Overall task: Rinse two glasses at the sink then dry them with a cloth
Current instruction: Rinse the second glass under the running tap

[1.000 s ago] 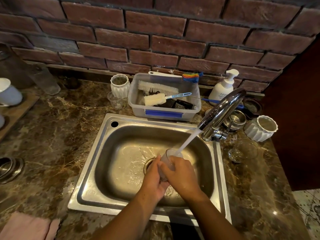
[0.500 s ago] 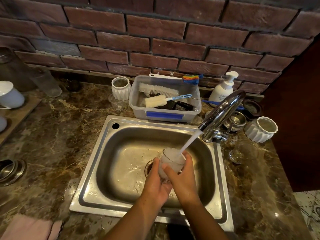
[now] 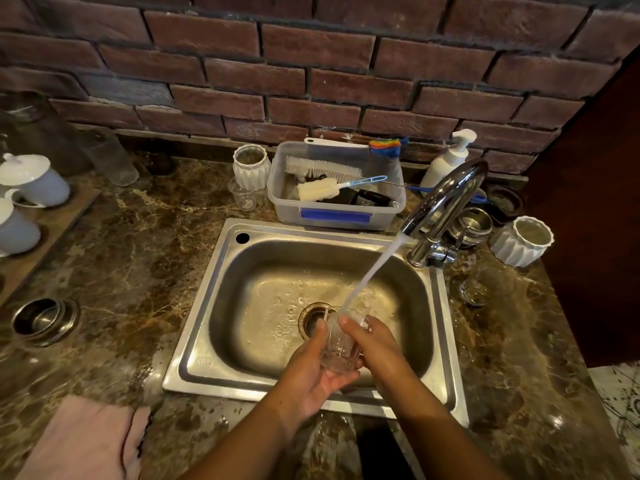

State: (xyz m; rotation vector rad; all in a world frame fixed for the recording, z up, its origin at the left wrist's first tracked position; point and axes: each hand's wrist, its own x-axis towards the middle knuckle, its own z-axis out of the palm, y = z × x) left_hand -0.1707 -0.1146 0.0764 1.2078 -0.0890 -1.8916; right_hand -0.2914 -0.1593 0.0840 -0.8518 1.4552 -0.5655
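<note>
Clear glass (image 3: 341, 344), mouth tilted up toward the stream (image 3: 374, 268), gripped by left hand (image 3: 310, 374) and right hand (image 3: 377, 351)

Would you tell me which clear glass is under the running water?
The glass gripped by the left hand and right hand over the sink; others stand on the counter.

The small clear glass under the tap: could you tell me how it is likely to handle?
Probably slippery: the stream of water runs onto the small clear glass while the left hand and right hand grip it. Likely fragile: thin see-through walls above a hard stainless steel sink. Seemingly light, since it fits between two hands.
</note>
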